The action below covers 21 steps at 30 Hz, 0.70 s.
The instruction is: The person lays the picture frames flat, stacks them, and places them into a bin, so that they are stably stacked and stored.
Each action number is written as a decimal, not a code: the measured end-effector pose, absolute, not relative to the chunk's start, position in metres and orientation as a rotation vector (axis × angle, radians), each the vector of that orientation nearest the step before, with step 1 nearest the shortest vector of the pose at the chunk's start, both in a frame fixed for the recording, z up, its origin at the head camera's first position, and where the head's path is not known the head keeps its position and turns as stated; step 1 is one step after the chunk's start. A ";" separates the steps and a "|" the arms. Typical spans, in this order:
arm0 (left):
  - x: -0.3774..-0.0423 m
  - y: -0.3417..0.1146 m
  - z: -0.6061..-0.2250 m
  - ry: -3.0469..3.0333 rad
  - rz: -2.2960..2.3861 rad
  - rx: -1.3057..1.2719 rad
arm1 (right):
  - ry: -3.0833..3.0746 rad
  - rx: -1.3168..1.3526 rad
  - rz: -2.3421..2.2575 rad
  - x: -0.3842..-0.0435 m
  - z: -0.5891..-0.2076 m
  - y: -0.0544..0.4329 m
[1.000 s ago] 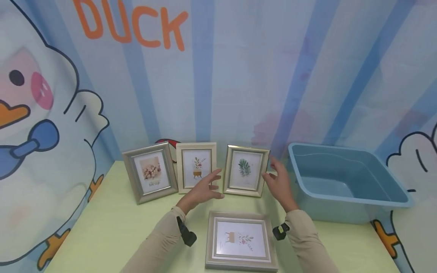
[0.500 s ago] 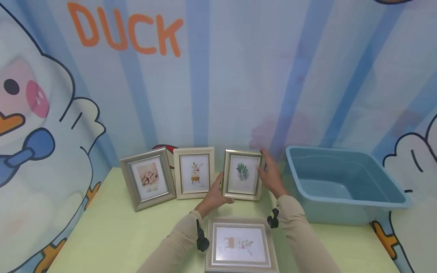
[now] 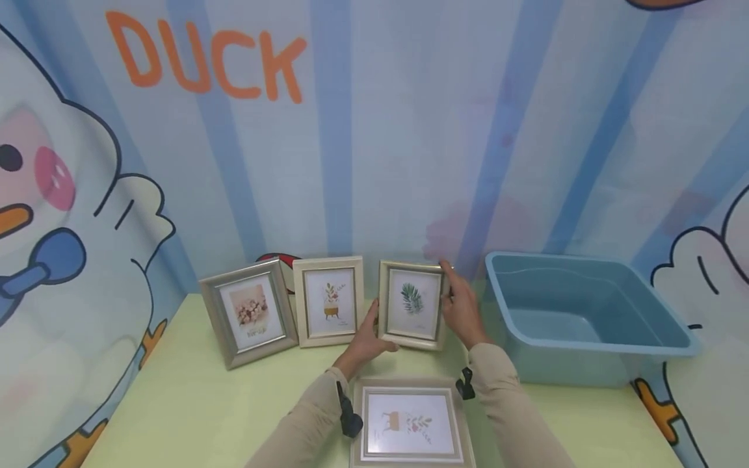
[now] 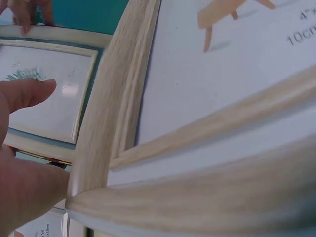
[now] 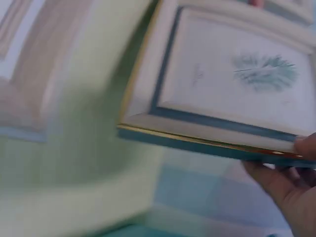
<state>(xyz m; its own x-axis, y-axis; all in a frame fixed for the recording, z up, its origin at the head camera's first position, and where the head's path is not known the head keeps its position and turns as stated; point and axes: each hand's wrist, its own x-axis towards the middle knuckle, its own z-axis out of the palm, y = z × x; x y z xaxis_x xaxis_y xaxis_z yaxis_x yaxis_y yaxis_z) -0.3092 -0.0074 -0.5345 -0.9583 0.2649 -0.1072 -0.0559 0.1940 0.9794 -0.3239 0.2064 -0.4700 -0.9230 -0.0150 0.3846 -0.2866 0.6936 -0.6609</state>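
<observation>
From my head view, three picture frames stand in a row at the back of a pale yellow-green worktop: a silvery flower-photo frame turned at an angle, a cream plant-print frame, and, across a small gap, the gold-edged leaf frame. A second ago both of my grips were spread just off the leaf frame; now they have closed on it. My left grip pinches its lower left, thumb in front, and my right grip clasps the upper right side. So the frame is now steadied from two sides, and its angle, I judge, is mine to adjust. Nearer me a larger frame lies face up; on the right sits a blue tub. From my left wrist, the larger frame fills the foreground, with the leaf frame beyond it and my thumb before its glass. From my right wrist, slightly blurred, my right thumb presses the leaf frame's front and my fingers go behind; I cannot tell whether its base touches the worktop.
</observation>
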 end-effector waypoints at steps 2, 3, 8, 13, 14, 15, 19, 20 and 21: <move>-0.310 -0.008 -0.537 2.192 1.871 0.208 | -2.567 0.246 1.029 -0.317 -0.463 0.202; -0.310 -0.008 -0.537 2.181 1.888 0.222 | -2.569 0.247 1.011 -0.313 -0.458 0.199; -0.309 -0.009 -0.533 2.091 1.948 0.214 | -2.553 0.237 0.946 -0.298 -0.440 0.191; -0.302 -0.009 -0.522 1.959 2.019 0.153 | -2.531 0.243 0.906 -0.284 -0.423 0.189; -0.300 -0.009 -0.519 1.944 2.038 0.150 | -2.518 0.251 0.899 -0.281 -0.420 0.189; -0.298 -0.009 -0.517 1.935 2.059 0.143 | -2.499 0.260 0.898 -0.279 -0.418 0.189; -0.289 -0.005 -0.507 1.767 2.293 0.022 | -2.458 0.281 0.949 -0.269 -0.409 0.191; -0.286 -0.003 -0.505 1.673 2.400 -0.035 | -2.450 0.280 0.980 -0.267 -0.407 0.191; -0.282 -0.002 -0.502 1.564 2.512 -0.093 | -2.436 0.281 1.019 -0.265 -0.406 0.191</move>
<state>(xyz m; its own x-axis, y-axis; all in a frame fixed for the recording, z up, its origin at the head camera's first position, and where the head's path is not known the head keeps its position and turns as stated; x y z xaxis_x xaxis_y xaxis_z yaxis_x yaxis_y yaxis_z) -0.2820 -0.0021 -0.5022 -0.9817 0.1202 -0.1480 -0.1858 -0.4302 0.8834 -0.2652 0.1915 -0.4060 -0.8629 -0.0036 0.5054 -0.3623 0.7016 -0.6136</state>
